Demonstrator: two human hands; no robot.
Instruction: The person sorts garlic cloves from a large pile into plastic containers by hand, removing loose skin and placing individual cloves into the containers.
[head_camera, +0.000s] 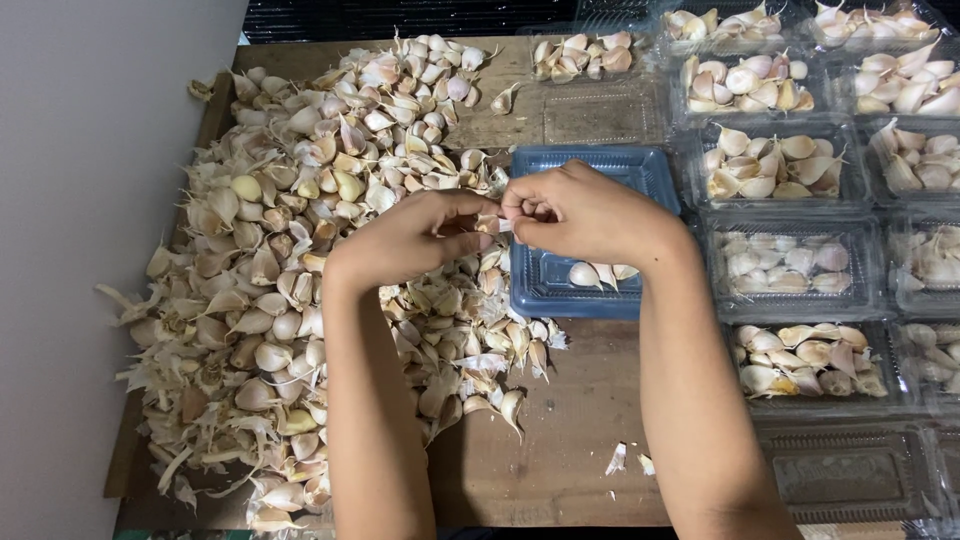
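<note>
Pinching one garlic clove (489, 223) between them, the left hand (420, 240) and right hand (580, 212) meet fingertip to fingertip, its long axis running hand to hand. Loose cloves (300, 250) crowd left of the left hand; a blue tray (560, 285) sits under the right, with bare board (580, 420) nearer the wrists.

From my remote seat this reads as a small produce-packing spot, a back room or home workshop rather than a kitchen. I see a worn wooden worktop (580, 420) pushed against a plain pale wall (90, 150), and heaped over its left half a big pile of loose garlic cloves (300, 250) with papery skins. On the right, clear plastic clamshell trays (790, 165) sit in rows, many already filled with cloves, and a blue plastic tray (560, 290) holds only a few. I see no stove, sink or shop counter.
</note>
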